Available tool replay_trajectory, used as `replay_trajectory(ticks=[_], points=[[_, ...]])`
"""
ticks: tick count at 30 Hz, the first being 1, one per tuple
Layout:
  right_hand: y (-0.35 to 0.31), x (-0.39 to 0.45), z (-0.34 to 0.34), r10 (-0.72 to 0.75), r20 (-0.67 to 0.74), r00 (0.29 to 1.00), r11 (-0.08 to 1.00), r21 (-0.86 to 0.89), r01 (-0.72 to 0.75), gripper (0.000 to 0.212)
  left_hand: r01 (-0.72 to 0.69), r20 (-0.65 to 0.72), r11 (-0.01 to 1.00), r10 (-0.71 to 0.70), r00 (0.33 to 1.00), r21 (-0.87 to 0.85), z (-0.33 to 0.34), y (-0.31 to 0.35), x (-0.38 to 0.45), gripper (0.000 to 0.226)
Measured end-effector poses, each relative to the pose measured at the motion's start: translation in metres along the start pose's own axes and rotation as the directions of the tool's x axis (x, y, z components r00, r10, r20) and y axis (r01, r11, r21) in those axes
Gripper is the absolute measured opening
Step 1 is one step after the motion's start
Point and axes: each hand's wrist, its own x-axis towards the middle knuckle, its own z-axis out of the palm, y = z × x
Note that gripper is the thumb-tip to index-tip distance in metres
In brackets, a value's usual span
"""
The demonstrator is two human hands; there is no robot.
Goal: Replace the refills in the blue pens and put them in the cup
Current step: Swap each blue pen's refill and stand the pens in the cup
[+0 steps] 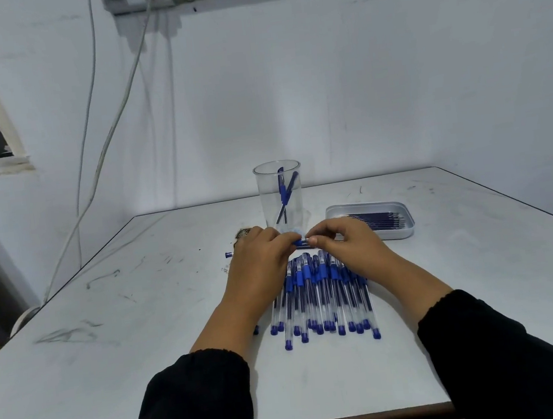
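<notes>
Reached forward in black sleeves, left hand (260,262) and right hand (348,242) meeting fingertip to fingertip, fingers curled.

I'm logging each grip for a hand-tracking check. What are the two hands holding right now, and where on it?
Both hold one blue pen crosswise above the pile: the left hand grips its left part, the right hand pinches its right part. The exact part is hidden by the fingers.

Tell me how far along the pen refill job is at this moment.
Early on. Done: two blue pens stand in the clear cup. In hand: the left hand and right hand both pinch one pen between them, just in front of the cup. Left: a large pile of pens lies on the table, and refills wait in the white tray.
</notes>
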Motion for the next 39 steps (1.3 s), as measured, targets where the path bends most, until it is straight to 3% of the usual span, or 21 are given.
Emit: replay_trajectory(ticks=[4,9,16,19,33,39], points=[[0.001,-0.001,0.000,0.006,-0.007,1.000,1.000,0.029,-0.006,0.019,0.013,0.001,1.000,-0.013,1.000,-0.004,0.000,0.001,0.000,0.022],[0.000,0.001,0.000,0.028,-0.008,1.000,0.999,0.017,-0.028,0.006,0.021,0.013,1.000,-0.021,1.000,-0.008,-0.001,0.001,0.000,0.022],[0.003,0.002,-0.001,0.106,-0.009,0.994,0.987,0.126,-0.104,0.013,0.031,0.008,0.999,-0.031,0.999,-0.006,0.000,0.002,0.000,0.022],[0.002,0.003,-0.002,0.121,-0.008,0.993,0.981,0.154,-0.119,0.004,0.038,0.022,0.999,-0.038,0.999,-0.006,-0.001,0.002,0.000,0.022],[-0.003,0.000,-0.010,0.127,-0.051,0.991,0.968,0.225,-0.112,0.017,0.063,0.033,0.998,-0.063,0.997,-0.009,-0.001,0.003,0.000,0.022],[0.004,0.003,-0.020,0.150,-0.064,0.987,0.926,0.358,-0.118,0.020,0.103,0.027,0.995,-0.103,0.994,-0.004,-0.002,0.001,0.001,0.025]])
